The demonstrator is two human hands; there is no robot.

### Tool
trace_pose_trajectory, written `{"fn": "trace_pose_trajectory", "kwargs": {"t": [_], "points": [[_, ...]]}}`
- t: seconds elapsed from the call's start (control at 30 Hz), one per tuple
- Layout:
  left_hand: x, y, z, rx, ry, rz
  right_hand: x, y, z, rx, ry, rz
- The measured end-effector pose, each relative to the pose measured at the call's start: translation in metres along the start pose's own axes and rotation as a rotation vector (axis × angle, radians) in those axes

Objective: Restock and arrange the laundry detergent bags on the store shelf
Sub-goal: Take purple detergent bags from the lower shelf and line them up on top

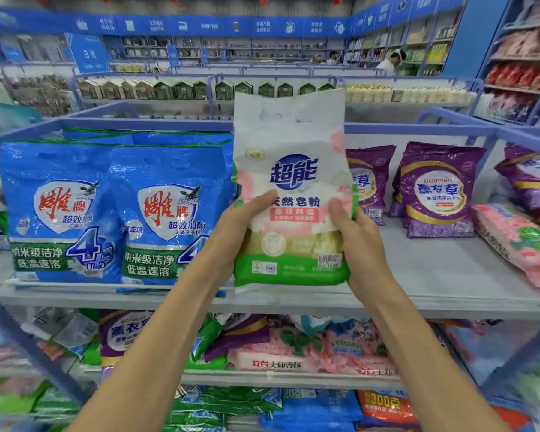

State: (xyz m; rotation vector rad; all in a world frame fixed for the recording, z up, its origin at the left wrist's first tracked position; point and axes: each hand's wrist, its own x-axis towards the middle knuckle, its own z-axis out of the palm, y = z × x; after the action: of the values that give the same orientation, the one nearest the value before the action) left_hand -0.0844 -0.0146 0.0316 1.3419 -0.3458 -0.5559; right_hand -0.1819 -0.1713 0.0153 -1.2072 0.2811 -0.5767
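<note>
A white, pink and green detergent bag (pixel 290 169) stands upright at the front of the top shelf (pixel 418 275), between the blue bags and the purple ones. My left hand (pixel 237 226) grips its left edge with the thumb across the front. My right hand (pixel 356 232) grips its right edge the same way. Two big blue detergent bags (pixel 113 213) stand side by side to the left, touching the held bag. Two purple bags (pixel 437 188) stand to the right, further back on the shelf.
A pink bag (pixel 518 241) lies flat at the shelf's right end, with more purple bags (pixel 533 176) above it. The lower shelf (pixel 262 375) holds a loose heap of mixed bags. Blue metal shelf rails (pixel 138 123) frame the bay. People stand far back by the wall shelves (pixel 390 62).
</note>
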Motion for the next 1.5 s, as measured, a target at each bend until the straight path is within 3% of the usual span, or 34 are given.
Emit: {"fn": "trace_pose_trajectory", "kwargs": {"t": [0.17,0.33,0.47,0.63,1.0,1.27,1.4,1.5], "points": [[-0.041,-0.008,0.005,-0.021,-0.003,0.016,-0.036,-0.015,-0.011,0.048,-0.131,0.096],[-0.080,-0.029,0.001,-0.054,0.022,-0.136,-0.045,-0.023,-0.016,0.006,-0.222,0.127],[-0.117,-0.043,-0.013,0.025,0.016,-0.154,-0.054,-0.031,-0.011,-0.101,-0.141,0.110],[-0.161,-0.071,-0.037,-0.032,-0.068,-0.138,-0.083,-0.026,0.018,0.001,0.014,0.095],[-0.254,-0.116,-0.093,-0.075,-0.105,-0.014,-0.145,-0.013,0.094,-0.102,0.037,-0.035],[-0.286,-0.142,-0.129,-0.258,-0.067,-0.076,-0.207,0.043,0.076,-0.198,-0.106,0.310],[-0.293,-0.162,-0.136,-0.315,0.010,-0.151,-0.260,0.095,0.057,-0.326,-0.117,0.334],[-0.296,-0.181,-0.140,-0.372,0.121,-0.185,-0.277,0.126,0.045,-0.272,-0.185,0.402]]}}
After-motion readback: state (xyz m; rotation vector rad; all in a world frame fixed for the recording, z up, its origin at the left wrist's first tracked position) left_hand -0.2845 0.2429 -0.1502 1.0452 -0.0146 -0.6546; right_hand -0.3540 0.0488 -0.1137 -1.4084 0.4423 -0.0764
